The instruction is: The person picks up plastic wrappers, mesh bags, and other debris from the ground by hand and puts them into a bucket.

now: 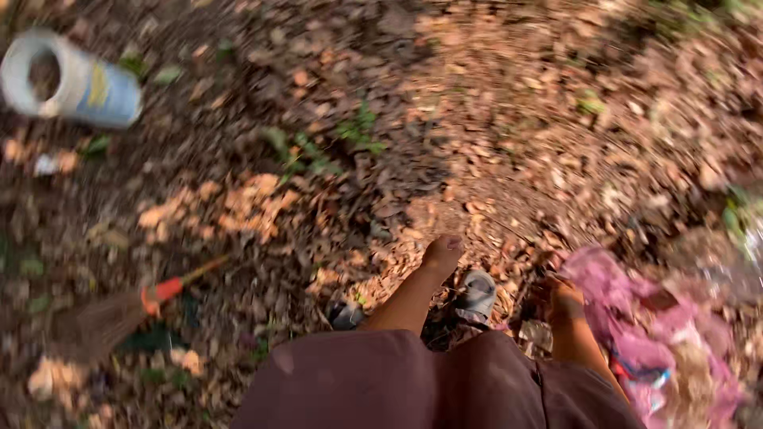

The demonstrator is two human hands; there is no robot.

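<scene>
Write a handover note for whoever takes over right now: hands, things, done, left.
Left hand: stretched low over the leaves, fingers curled; blur hides whether it holds anything.
Right hand: grips the pink bag, which has scraps in it.
Broom: on the ground at the left, untouched. White-and-blue can: on its side, farther off.
Left: dry leaves cover the ground all around.

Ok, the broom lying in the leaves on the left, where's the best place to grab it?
Probably the thin stick handle just beyond the orange collar, coming from above. The broom lies flat on the leaves, handle slanting up to the right and bare, while the bristle fan is wide and soft. Both the left hand and right hand are well away from it.
</scene>
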